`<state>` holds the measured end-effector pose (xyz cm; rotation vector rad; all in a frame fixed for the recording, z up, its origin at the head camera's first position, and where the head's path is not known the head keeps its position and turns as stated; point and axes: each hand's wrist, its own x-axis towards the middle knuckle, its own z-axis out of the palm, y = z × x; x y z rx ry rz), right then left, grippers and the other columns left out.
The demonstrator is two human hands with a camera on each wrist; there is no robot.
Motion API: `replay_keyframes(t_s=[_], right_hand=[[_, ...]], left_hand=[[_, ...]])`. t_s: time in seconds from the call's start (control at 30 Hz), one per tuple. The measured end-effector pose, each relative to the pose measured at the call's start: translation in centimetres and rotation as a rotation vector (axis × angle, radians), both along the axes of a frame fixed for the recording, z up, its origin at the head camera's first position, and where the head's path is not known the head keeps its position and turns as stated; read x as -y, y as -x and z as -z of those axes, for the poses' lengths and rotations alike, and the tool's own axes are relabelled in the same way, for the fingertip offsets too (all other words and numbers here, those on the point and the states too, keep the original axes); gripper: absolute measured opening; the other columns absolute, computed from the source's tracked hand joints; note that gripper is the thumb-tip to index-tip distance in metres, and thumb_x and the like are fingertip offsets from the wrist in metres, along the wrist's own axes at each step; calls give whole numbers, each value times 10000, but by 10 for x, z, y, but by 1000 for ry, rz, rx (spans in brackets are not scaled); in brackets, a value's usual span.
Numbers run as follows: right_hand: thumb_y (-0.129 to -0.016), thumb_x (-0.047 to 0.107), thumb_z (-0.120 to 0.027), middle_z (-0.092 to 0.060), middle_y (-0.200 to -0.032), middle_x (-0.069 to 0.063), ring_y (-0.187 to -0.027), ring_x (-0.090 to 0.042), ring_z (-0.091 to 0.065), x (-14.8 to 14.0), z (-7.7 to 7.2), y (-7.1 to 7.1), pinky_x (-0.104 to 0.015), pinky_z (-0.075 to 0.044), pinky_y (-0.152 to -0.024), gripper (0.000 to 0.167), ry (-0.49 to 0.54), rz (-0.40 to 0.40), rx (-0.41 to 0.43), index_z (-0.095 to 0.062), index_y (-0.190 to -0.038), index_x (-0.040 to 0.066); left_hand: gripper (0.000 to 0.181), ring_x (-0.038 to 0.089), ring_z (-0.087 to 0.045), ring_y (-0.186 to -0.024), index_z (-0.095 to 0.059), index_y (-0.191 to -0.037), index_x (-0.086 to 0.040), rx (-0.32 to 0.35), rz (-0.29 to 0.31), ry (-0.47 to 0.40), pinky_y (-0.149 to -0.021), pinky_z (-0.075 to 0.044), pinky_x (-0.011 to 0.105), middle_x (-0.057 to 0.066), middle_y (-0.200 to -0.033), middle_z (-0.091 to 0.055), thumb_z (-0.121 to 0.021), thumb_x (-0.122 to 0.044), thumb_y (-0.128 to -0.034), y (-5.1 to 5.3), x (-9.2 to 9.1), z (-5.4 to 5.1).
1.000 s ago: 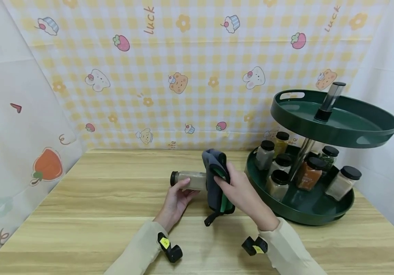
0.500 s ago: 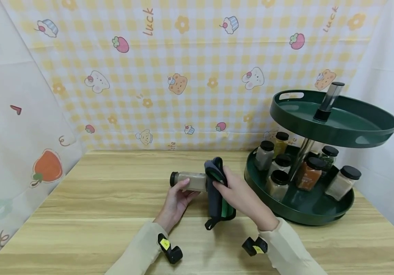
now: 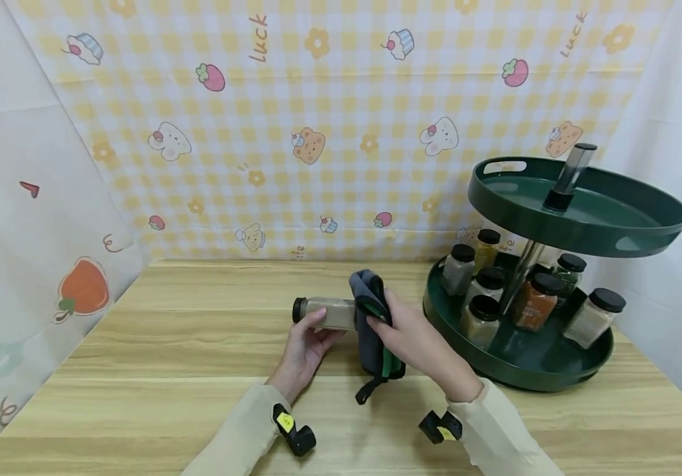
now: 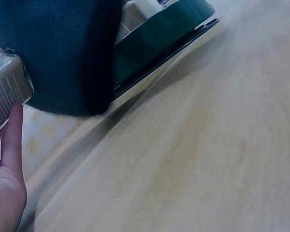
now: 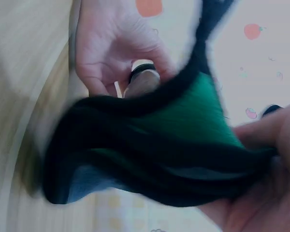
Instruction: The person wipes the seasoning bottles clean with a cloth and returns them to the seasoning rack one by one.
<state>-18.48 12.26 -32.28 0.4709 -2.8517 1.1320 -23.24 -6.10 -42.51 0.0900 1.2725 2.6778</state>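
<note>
My left hand [image 3: 303,350] grips a clear spice jar [image 3: 336,313] that lies sideways above the table, its black lid pointing left. Thumb and fingers stand on opposite sides of the jar. In my right hand [image 3: 415,334] is a folded cloth [image 3: 370,347], grey-blue and green with black edging and a hanging loop, pinched between thumb and fingers. The cloth [image 4: 53,53] covers the jar's base end in the left wrist view, where printed text shows on the jar [image 4: 8,89]. Seen from the right wrist, the green side of the cloth [image 5: 193,113] hides much of the jar.
A two-tier dark green round tray stand [image 3: 525,377] rises at the right, close to my right hand. Several black-lidded spice jars, one with orange contents [image 3: 536,303], stand on its lower tier. A checked fabric backdrop [image 3: 341,165] hangs behind the wooden table [image 3: 168,357].
The cloth has dropped slightly and shifted about at the jar's base end, its folds and loop changing shape. My left hand and the jar stay almost still.
</note>
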Motion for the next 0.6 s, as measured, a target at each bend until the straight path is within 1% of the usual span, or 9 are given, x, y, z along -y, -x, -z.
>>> replay_keyframes(t_s=[0.1, 0.17, 0.23, 0.3, 0.4, 0.47, 0.53, 0.6], right_hand=[[-925, 154, -562, -623, -1013, -134, -802, -172, -592, 1, 4, 1, -329, -470, -658, 235, -76, -31, 44, -487, -1123, 53], [-925, 147, -559, -626, -1007, -141, -779, -170, -584, 1, 5, 1, -323, -462, -647, 238, -87, -44, 57, -488, -1128, 45], [-929, 159, -554, -627, -1023, -139, -805, -167, -597, 1, 4, 1, -328, -467, -661, 237, -57, -26, 56, -485, -1132, 58], [-934, 167, -548, -629, -1027, -138, -823, -172, -611, -1, 1, 0, -333, -482, -673, 219, 4, 0, 48, -485, -1119, 70], [-935, 176, -550, -635, -1027, -145, -843, -183, -634, -3, -4, -1, -329, -500, -682, 191, 100, 28, 2, -487, -1084, 75], [-935, 172, -552, -639, -1046, -156, -856, -192, -645, -4, -6, -2, -326, -516, -689, 192, 143, 27, -26, -490, -1085, 68], [-936, 168, -552, -638, -1071, -166, -872, -202, -653, -4, -7, -2, -328, -525, -698, 210, 161, 17, -43, -490, -1107, 63], [-937, 166, -551, -632, -1099, -171, -897, -213, -655, -3, -7, -2, -343, -533, -718, 229, 156, 12, -46, -488, -1131, 62]], left_hand=[[329, 171, -597, -898, -440, -1183, -97, 4, -6, -5, -832, -518, 323, 61, -1071, -525, -523, -167, -873, -1, -1, 1], [315, 171, -595, -885, -445, -1171, -97, 5, -7, -6, -826, -519, 320, 60, -1062, -528, -522, -167, -874, -1, -1, 1], [312, 170, -593, -890, -441, -1171, -100, 3, -3, -2, -826, -519, 314, 63, -1070, -521, -520, -176, -879, -1, -1, 1], [323, 176, -589, -903, -432, -1178, -100, 3, 2, -4, -833, -517, 313, 68, -1084, -507, -521, -185, -880, -1, -1, 1], [353, 179, -582, -926, -409, -1204, -98, 5, 13, -1, -847, -512, 311, 75, -1110, -484, -522, -195, -884, -1, 0, 0], [381, 178, -579, -936, -395, -1226, -95, 7, 17, 1, -857, -509, 313, 78, -1123, -475, -524, -196, -882, -1, 0, 0], [403, 176, -582, -941, -388, -1245, -95, 7, 19, 9, -861, -507, 316, 79, -1131, -476, -527, -201, -882, -1, 0, -1], [416, 172, -584, -943, -385, -1258, -95, 6, 19, 20, -861, -507, 315, 78, -1134, -480, -527, -205, -883, -1, 1, -1]])
